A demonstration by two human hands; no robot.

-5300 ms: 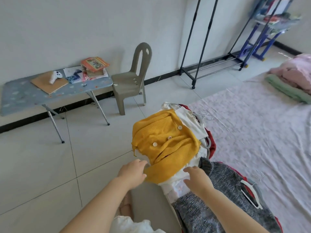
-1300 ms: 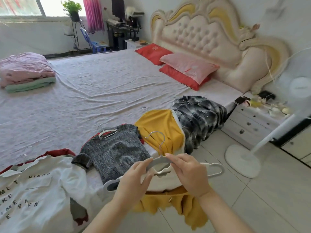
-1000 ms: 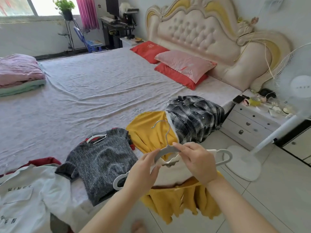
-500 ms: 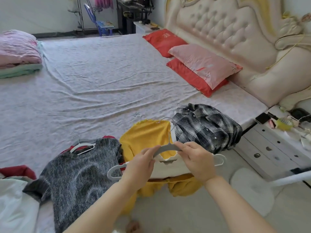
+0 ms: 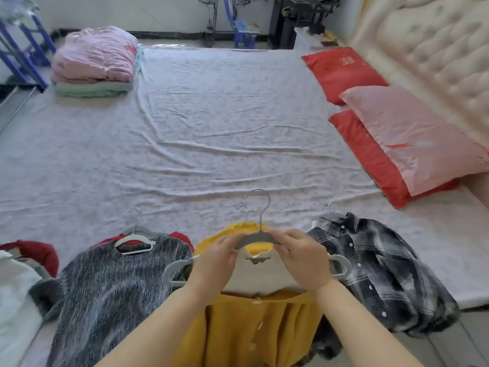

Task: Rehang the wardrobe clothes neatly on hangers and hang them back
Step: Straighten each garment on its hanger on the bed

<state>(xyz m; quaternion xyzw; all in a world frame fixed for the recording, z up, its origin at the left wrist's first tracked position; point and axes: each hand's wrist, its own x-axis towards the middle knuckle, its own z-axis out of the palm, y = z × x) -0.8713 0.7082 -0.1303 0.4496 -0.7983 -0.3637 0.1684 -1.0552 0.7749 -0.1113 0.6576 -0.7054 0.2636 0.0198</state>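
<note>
L hand (image 5: 217,258) and R hand (image 5: 304,260) both pinch the neck of the grey plastic hanger w/ metal hook (image 5: 258,238). A white garment (image 5: 254,276) sits on it, at 6 o'clock on the bed (image 5: 211,154) edge, w/ yellow knit fabric (image 5: 251,327) below.

Risk: if the hanger tilts, the neckline may slip off one arm.

Containers: none in view.

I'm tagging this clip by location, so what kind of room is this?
Most likely a home bedroom: a wide bed with pillows beside a tufted headboard, and folded quilts stacked on it.

Both hands, left hand (image 5: 215,260) and right hand (image 5: 304,258), pinch a grey hanger (image 5: 258,237).
</note>
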